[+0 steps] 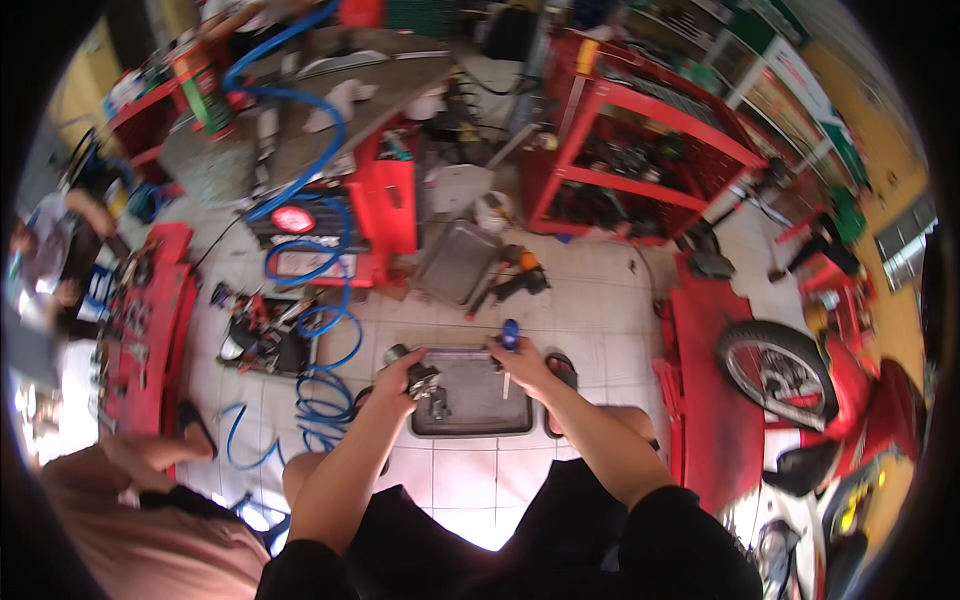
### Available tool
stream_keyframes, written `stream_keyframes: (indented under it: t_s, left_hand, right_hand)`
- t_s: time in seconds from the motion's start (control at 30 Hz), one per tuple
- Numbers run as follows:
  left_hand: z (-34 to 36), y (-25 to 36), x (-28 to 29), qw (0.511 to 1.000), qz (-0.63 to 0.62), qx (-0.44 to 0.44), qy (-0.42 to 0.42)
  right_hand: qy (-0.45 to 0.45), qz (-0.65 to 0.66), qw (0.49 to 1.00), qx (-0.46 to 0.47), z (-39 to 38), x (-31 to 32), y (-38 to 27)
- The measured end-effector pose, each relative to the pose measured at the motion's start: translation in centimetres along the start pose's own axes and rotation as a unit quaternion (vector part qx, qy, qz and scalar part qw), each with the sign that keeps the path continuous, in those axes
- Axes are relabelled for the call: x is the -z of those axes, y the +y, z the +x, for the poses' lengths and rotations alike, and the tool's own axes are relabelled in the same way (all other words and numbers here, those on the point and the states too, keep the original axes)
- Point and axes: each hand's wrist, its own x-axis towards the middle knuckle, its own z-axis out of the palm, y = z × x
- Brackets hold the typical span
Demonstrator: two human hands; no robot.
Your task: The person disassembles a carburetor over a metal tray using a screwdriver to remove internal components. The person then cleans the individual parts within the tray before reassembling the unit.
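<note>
Over a grey metal tray (485,400) on the floor, my left hand (401,380) is closed around a small silver carburetor (424,381). A rounded grey end of it shows beyond my fingers. My right hand (519,363) grips a screwdriver (511,334) by its blue handle, its pale shaft pointing down over the tray's right side. The tip stands apart from the carburetor. Inside the tray, near its left wall, lies a small metal piece (438,404), too small to name.
Ahead lie another tray (460,262) and an orange-black power tool (525,270). A coiled blue air hose (325,390) runs along the left, beside a box of parts (268,335). Red lift platforms (712,380) flank me, with a wheel (778,375) on the right. Another person (150,510) sits at left.
</note>
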Motion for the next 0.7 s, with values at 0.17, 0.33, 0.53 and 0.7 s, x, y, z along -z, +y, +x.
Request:
stream_keyframes:
  t_s: [0.17,0.33,0.53,0.7]
  left_hand:
    - [-0.2,-1.0,-0.8,0.998,0.026,-0.024,0.054]
    - [-1.1,-0.5,-2.0,0.994,0.01,-0.047,0.094]
    - [-2.2,-0.5,-2.1,0.995,0.014,-0.062,0.076]
    - [-2.2,-0.1,-2.1,0.99,0.02,-0.107,0.085]
  right_hand:
    - [0.043,0.059,0.997,-0.024,-0.3,0.3,-0.2]
    - [0.025,0.01,0.999,-0.017,-0.7,0.3,-1.1]
    - [0.028,-0.038,0.999,0.001,-0.6,-0.6,-1.6]
    - [-0.012,0.018,1.0,0.017,-1.3,-1.0,-2.0]
